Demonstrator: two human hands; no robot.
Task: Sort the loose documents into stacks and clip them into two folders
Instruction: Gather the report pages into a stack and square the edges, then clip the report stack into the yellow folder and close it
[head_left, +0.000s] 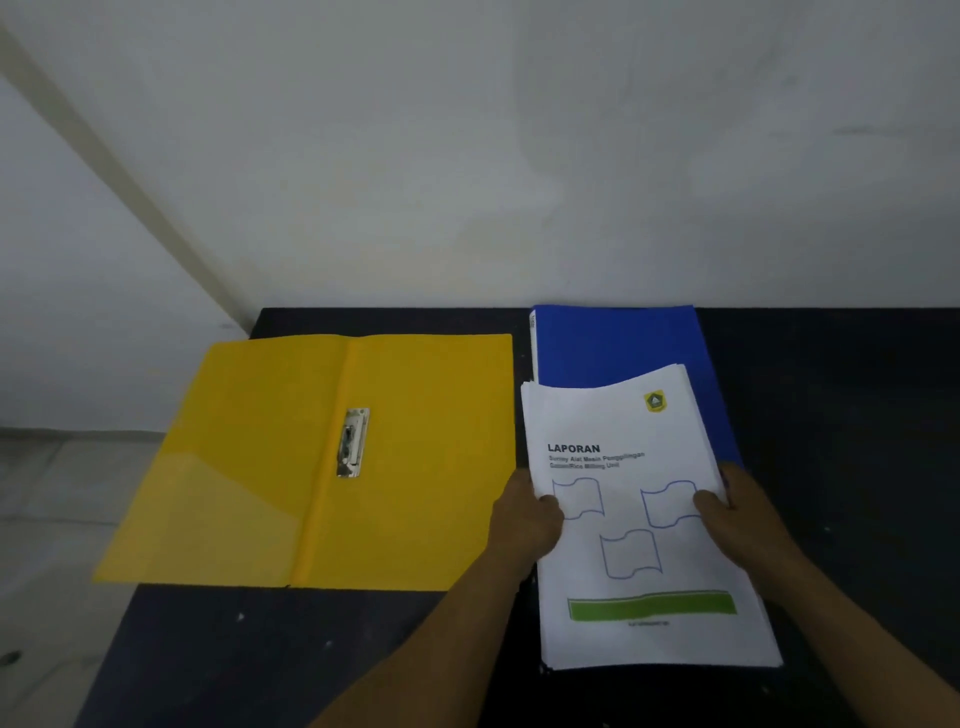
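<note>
Hands first: our left hand (527, 519) grips the left edge of the paper stack (631, 519), thumb on the cover sheet, and our right hand (737, 514) clamps the right edge the same way. The stack lies on the dark table (857, 415), its far end overlapping the closed blue folder (613, 343). We judge it a thick, fairly weighty sheaf, floppy at the far edge, where the sheets already bow and fan; loose pages will slide unless pinched from both sides near the middle. To the left, the yellow folder (260, 467) lies open, its metal clip (353, 441) at the spine.
</note>
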